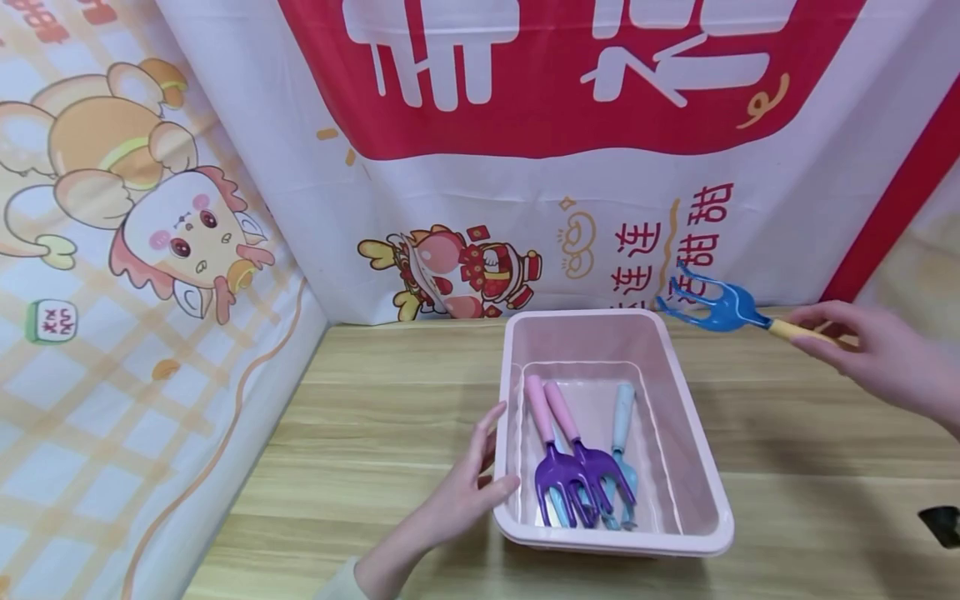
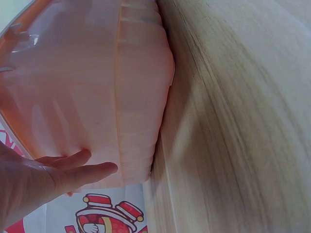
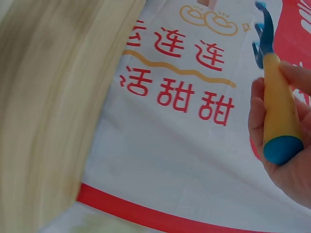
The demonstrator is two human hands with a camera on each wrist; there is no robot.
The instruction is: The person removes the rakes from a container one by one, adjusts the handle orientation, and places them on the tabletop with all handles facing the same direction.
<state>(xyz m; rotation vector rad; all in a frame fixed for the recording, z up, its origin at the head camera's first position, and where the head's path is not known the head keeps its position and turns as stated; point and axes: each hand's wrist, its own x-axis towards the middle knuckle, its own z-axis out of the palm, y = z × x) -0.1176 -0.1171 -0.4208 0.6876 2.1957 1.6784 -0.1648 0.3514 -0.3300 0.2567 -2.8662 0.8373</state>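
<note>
My right hand point(image 1: 862, 346) holds a blue garden hand fork point(image 1: 723, 308) by its yellow handle point(image 3: 281, 107), raised right of the pink plastic bin point(image 1: 693, 442). Its tines point left, toward the bin's far right corner. In the left wrist view my left hand point(image 2: 36, 179) has fingers against the bin's outer wall; in the head view the thumb lies over the left rim. Two purple hand forks point(image 1: 558, 471) with pink handles lie in the bin, tines toward me. A light blue tool point(image 1: 622, 417) lies beside them, and more light blue parts are partly hidden underneath.
The bin stands on a wood-grain table point(image 1: 375, 433). A printed fabric sheet point(image 1: 450, 192) hangs along the back, and another checked sheet point(image 1: 82, 350) runs down the left side. A small black object point(image 1: 941, 525) shows at the right edge.
</note>
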